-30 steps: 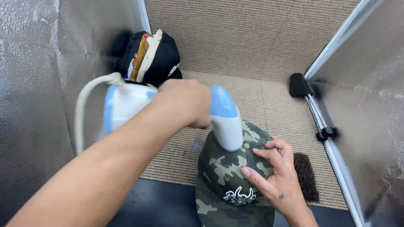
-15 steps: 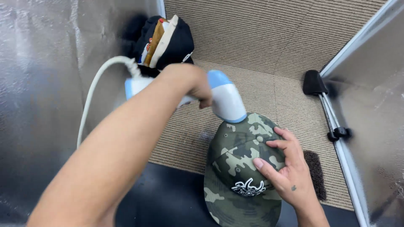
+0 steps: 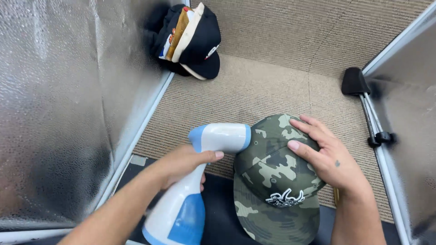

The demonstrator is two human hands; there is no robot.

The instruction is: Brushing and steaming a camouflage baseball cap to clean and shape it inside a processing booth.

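Left hand [image 3: 184, 164]: fingers clamped round the neck of a white-and-blue handheld steamer [image 3: 200, 181], head turned sideways against the crown of a camouflage cap [image 3: 272, 181]. Half a second ago the steamer head pointed down onto the crown from above; cord no longer in view. Cap: green-brown camouflage, white embroidered emblem at front, low centre over beige carpet [image 3: 254, 90]. Right hand [image 3: 327, 156]: fingers spread flat on the crown, unchanged. Stack of dark caps [image 3: 188, 38] at rear left beside silver foil wall [image 3: 68, 90]; black clamp [image 3: 354, 81] at right.
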